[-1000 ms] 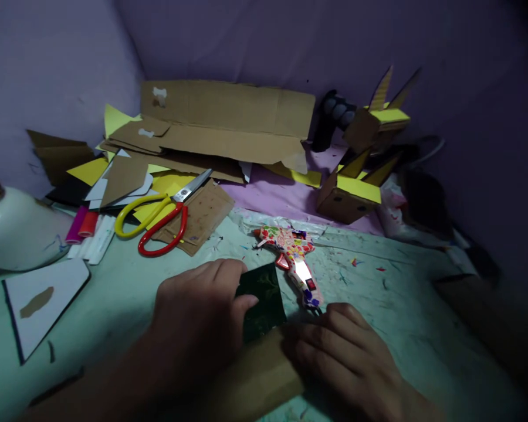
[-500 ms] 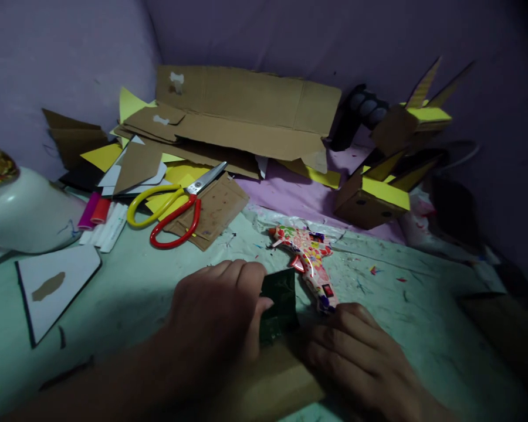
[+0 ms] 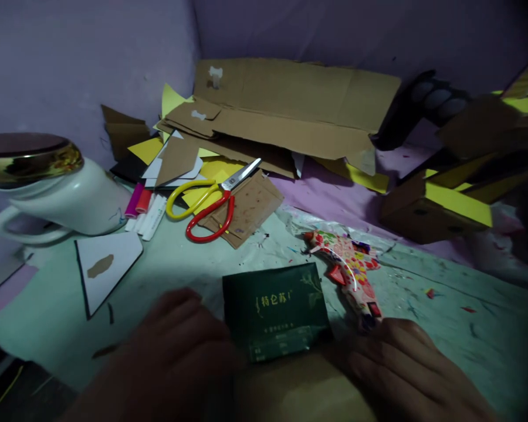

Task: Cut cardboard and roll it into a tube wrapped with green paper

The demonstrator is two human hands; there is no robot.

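Observation:
A cardboard piece (image 3: 303, 387) lies low in front of me, its bare brown part nearest me. Beyond the brown part, its dark green printed panel (image 3: 277, 308) shows gold lettering. My right hand (image 3: 409, 363) is closed at the cardboard's right edge, fingertips partly hidden. At the left side of the panel, my left hand (image 3: 180, 346) is smeared by motion, and its grip cannot be made out. Just past my right hand lies a flower-patterned glue gun (image 3: 349, 269), nozzle pointing left and away.
Yellow-and-red-handled scissors (image 3: 211, 205) rest on cardboard scraps. Several markers (image 3: 145, 211), a white cut piece (image 3: 110, 266) and a tipped white mug (image 3: 66, 199) are at left. Behind stands a folded carton (image 3: 290, 111). Small cardboard boxes with yellow tops (image 3: 435, 211) are at right.
My left hand has moved left off the green panel, which now shows its lettering. The view has swung left, bringing more of the mug into sight. My right hand stays at the cardboard's edge.

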